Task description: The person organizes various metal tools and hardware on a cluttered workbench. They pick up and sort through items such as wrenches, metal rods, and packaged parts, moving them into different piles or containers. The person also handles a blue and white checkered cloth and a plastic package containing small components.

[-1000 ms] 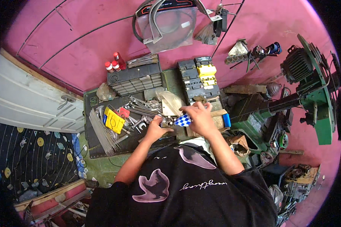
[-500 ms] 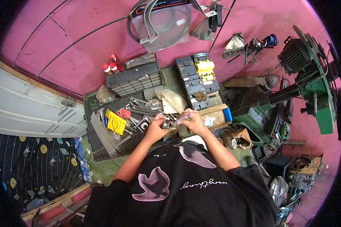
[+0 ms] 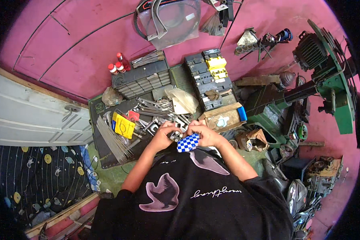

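In front of my chest, both of my hands work close together at the near edge of the bench. My right hand is closed on a small blue-and-white checkered packet, which hangs below its fingers. Beside it, my left hand is closed with curled fingers around small shiny metal parts; their exact kind is too small to tell. Just beyond the hands lie loose wrenches and other metal pieces. A yellow card packet rests left of them, next to a fan of thin grey rods.
A dark drawer cabinet with red-capped bottles stands at the back. Batteries are lined up to its right. A shallow cardboard box sits right of my hands. Green machinery rises at far right; a white door is left.
Both hands have come slightly nearer my body. The packet in my right hand has turned, and its checkered side now shows where clear plastic showed before.
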A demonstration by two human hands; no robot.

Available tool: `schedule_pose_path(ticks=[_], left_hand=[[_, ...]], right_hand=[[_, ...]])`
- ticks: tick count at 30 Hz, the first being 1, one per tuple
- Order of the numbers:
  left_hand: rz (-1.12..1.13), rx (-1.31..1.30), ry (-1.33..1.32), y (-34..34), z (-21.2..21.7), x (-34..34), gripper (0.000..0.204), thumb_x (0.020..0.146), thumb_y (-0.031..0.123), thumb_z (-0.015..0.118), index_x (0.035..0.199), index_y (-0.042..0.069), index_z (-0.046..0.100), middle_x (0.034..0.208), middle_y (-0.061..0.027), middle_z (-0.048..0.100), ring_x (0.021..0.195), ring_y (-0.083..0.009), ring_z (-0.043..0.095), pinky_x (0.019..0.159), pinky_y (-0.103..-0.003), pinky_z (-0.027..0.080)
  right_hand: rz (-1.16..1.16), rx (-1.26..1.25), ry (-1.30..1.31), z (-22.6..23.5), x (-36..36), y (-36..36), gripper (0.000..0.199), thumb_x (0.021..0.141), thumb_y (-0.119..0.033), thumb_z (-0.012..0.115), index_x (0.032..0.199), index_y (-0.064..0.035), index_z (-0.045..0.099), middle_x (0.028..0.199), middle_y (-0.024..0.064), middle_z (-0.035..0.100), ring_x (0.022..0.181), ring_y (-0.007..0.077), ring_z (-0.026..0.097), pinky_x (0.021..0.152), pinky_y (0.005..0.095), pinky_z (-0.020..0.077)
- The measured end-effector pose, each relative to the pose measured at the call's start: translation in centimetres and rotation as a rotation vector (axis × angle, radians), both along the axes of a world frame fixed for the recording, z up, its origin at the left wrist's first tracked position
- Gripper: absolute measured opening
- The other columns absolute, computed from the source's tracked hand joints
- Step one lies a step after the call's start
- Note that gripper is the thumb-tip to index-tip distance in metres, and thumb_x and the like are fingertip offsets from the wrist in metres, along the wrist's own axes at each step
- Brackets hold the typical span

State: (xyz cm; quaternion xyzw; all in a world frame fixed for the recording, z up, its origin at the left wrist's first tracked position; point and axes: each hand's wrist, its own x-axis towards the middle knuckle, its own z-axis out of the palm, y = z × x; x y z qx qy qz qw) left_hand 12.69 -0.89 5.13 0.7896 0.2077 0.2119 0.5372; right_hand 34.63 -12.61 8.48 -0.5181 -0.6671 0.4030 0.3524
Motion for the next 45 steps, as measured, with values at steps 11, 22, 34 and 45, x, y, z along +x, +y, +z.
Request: schedule_pose_path(ticks=[11, 22, 34, 45], left_hand=[[0.057, -0.013, -0.092, -0.5, 0.6, -1.0, 0.038, 0.067, 0.003, 0.078, 0.104, 0.006, 0.07, 0.103, -0.009, 0.069, 0.102, -0.0294, 0.061, 0.095, -0.039, 0.047], [0.031, 0.173, 0.036, -0.2, 2.0, -0.7, 0.032, 0.068, 0.006, 0.083, 0.096, 0.005, 0.067, 0.099, -0.0096, 0.068, 0.104, -0.0284, 0.06, 0.095, -0.039, 0.045], [-0.143, 0.175, 0.111, 0.9, 2.2, -0.4, 0.032, 0.072, 0.018, 0.084, 0.099, 0.009, 0.07, 0.106, -0.0055, 0.067, 0.111, -0.0255, 0.057, 0.1, -0.042, 0.037], [0.08, 0.161, 0.127, -0.5, 1.8, 0.4, 0.031, 0.072, 0.018, 0.083, 0.096, 0.005, 0.07, 0.101, -0.0063, 0.068, 0.106, -0.0264, 0.059, 0.096, -0.043, 0.038]], right_hand=[[0.033, -0.194, 0.539, 2.6, -1.3, 1.5, 0.035, 0.075, 0.0, 0.076, 0.104, -0.0072, 0.058, 0.113, 0.0037, 0.057, 0.11, 0.0177, 0.054, 0.096, 0.0321, 0.0429], [0.045, -0.166, 0.746, 0.5, -1.2, 0.5, 0.03, 0.079, -0.011, 0.077, 0.098, -0.0082, 0.055, 0.115, 0.0076, 0.055, 0.11, 0.0186, 0.054, 0.098, 0.0314, 0.0426], [0.063, -0.207, 0.855, -1.0, -0.9, 1.3, 0.037, 0.08, -0.009, 0.078, 0.106, -0.0099, 0.051, 0.115, 0.0035, 0.052, 0.11, 0.0161, 0.051, 0.097, 0.0302, 0.0391], [0.154, 0.102, 0.182, 2.4, 0.4, 3.6, 0.026, 0.078, -0.012, 0.077, 0.1, -0.0074, 0.065, 0.102, 0.0059, 0.066, 0.104, 0.0252, 0.059, 0.095, 0.0375, 0.0422]])
